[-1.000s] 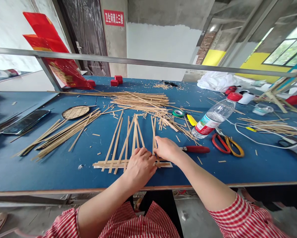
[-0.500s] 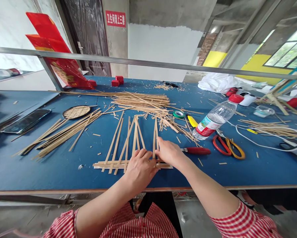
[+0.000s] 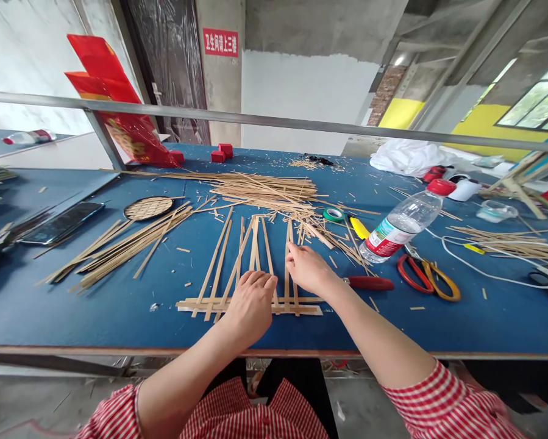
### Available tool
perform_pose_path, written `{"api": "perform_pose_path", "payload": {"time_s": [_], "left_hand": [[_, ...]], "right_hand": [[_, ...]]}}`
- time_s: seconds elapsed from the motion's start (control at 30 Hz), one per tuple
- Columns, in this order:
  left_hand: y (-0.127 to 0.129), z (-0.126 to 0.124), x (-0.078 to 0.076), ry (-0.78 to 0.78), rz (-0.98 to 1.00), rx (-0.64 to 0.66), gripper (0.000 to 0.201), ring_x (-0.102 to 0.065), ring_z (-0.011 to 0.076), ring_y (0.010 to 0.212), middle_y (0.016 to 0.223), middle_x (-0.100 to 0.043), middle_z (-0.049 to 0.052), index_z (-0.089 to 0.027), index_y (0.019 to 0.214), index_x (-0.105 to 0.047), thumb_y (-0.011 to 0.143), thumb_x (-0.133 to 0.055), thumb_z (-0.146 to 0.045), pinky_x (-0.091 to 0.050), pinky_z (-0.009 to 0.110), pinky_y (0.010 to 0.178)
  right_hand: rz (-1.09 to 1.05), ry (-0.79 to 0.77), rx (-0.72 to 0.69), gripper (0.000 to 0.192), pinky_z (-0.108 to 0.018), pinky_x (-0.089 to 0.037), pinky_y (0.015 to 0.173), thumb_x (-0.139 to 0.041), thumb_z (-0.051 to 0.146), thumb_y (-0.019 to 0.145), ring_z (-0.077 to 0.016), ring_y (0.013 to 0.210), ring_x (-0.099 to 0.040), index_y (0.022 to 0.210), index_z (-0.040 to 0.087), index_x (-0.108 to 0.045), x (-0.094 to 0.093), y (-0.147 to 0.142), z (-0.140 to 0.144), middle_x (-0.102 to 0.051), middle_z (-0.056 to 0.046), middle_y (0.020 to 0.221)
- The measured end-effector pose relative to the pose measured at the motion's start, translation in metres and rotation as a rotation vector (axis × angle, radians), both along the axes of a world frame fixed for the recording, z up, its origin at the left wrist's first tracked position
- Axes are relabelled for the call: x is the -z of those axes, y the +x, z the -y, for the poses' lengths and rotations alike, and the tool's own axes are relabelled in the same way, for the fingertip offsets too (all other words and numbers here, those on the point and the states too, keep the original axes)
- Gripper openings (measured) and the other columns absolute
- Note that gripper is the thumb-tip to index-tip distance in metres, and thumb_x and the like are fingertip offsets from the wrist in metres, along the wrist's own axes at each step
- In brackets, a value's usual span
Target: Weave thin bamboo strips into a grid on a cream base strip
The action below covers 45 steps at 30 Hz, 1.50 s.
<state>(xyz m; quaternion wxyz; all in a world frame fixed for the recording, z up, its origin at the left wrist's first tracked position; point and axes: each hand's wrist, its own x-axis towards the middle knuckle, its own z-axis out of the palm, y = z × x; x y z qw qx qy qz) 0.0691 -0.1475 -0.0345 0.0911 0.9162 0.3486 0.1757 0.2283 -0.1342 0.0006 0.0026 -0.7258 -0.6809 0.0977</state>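
A flat lattice of bamboo strips (image 3: 237,268) is laid on the blue desk (image 3: 118,311) near its front edge, with long strips fanned away from the person and a few cross strips (image 3: 200,303) laid over them at the near end. The left hand (image 3: 252,302) is pressed palm-down on the cross strips, its fingers (image 3: 259,281) loosely curled and spread over the weave, nothing being gripped. The right hand (image 3: 311,271) is set just beside it, to the right; its fingers (image 3: 292,251) are pinched on one upright strip (image 3: 288,244), which runs away from the fingertips toward a loose strip pile (image 3: 264,186). A red-handled tool (image 3: 369,283) lies just right of the right hand. Farther right, red and orange pliers (image 3: 427,277) and a tilted plastic bottle (image 3: 404,221) are seen. A round woven disc (image 3: 148,208) and a phone (image 3: 63,222) lie well to the left.
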Motion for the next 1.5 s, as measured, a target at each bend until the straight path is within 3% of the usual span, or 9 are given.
{"api": "perform_pose_path", "payload": {"time_s": [0.57,0.8,0.9,1.03,1.13,1.3,1.37,1.5], "left_hand": [[0.0,-0.002,0.002,-0.016,0.008,0.038,0.043,-0.049,0.0195,0.109,0.114,-0.058,0.007,-0.015,0.107,-0.054,0.07,-0.039,-0.001,-0.032,0.041,0.098],[-0.006,-0.006,0.001,-0.032,0.01,0.044,0.048,-0.046,0.0199,0.113,0.118,-0.056,0.006,-0.015,0.113,-0.052,0.07,-0.039,0.001,-0.031,0.041,0.099],[-0.014,-0.006,-0.004,0.003,0.055,0.025,0.041,-0.048,0.0192,0.109,0.114,-0.058,0.007,-0.015,0.112,-0.052,0.075,-0.038,-0.002,-0.033,0.04,0.097],[-0.021,0.003,-0.009,-0.004,0.094,0.025,0.027,-0.05,0.02,0.102,0.105,-0.06,0.006,-0.017,0.105,-0.054,0.078,-0.049,-0.014,-0.038,0.038,0.091],[-0.021,0.011,-0.008,-0.023,0.084,0.037,0.028,-0.05,0.0211,0.1,0.104,-0.06,0.006,-0.018,0.101,-0.054,0.073,-0.06,-0.021,-0.039,0.039,0.089],[-0.018,0.015,-0.006,-0.045,0.048,0.045,0.029,-0.05,0.0205,0.096,0.1,-0.059,0.004,-0.02,0.095,-0.053,0.07,-0.065,-0.024,-0.04,0.038,0.085],[-0.017,0.015,-0.006,-0.052,0.042,0.051,0.025,-0.049,0.02,0.095,0.098,-0.059,0.003,-0.019,0.092,-0.053,0.07,-0.065,-0.022,-0.04,0.037,0.085],[-0.015,0.015,-0.006,-0.064,0.038,0.053,0.015,-0.048,0.0194,0.094,0.096,-0.058,0.003,-0.018,0.086,-0.055,0.072,-0.06,-0.019,-0.039,0.036,0.086]], "right_hand": [[-0.018,0.013,0.004,0.047,-0.03,-0.031,0.094,-0.036,0.017,0.084,-0.0184,0.115,-0.043,0.129,0.003,-0.03,0.008,-0.001,0.0,-0.052,-0.017,0.12],[-0.098,0.046,-0.062,0.046,-0.03,-0.031,0.095,-0.037,0.015,0.083,-0.0186,0.115,-0.043,0.127,0.005,-0.033,0.009,-0.002,0.004,-0.054,-0.014,0.118],[-0.117,0.082,-0.032,0.046,-0.027,-0.036,0.087,-0.039,0.017,0.082,-0.0178,0.109,-0.048,0.127,0.012,-0.035,0.005,-0.003,0.005,-0.056,-0.01,0.116],[-0.173,-0.032,-0.004,0.044,-0.022,-0.042,0.065,-0.044,0.023,0.079,-0.0161,0.084,-0.06,0.123,0.017,-0.041,0.004,-0.01,-0.001,-0.066,-0.005,0.092],[-0.182,-0.09,0.018,0.045,-0.022,-0.042,0.06,-0.049,0.024,0.074,-0.0168,0.077,-0.062,0.118,0.014,-0.046,0.008,-0.017,-0.007,-0.067,-0.005,0.081],[-0.384,-0.191,0.108,0.051,-0.019,-0.04,0.045,-0.05,0.021,0.071,-0.0115,0.052,-0.06,0.121,0.015,-0.041,0.009,-0.023,-0.009,-0.067,-0.002,0.072],[-0.438,-0.235,0.117,0.045,-0.018,-0.039,0.042,-0.049,0.019,0.07,-0.012,0.052,-0.06,0.115,0.015,-0.047,0.007,-0.024,-0.008,-0.066,-0.002,0.067],[-0.527,-0.259,0.071,0.017,-0.016,-0.038,0.04,-0.049,0.019,0.069,-0.0104,0.049,-0.058,0.085,0.017,-0.055,0.005,-0.022,-0.007,-0.063,0.0,0.061]]}}
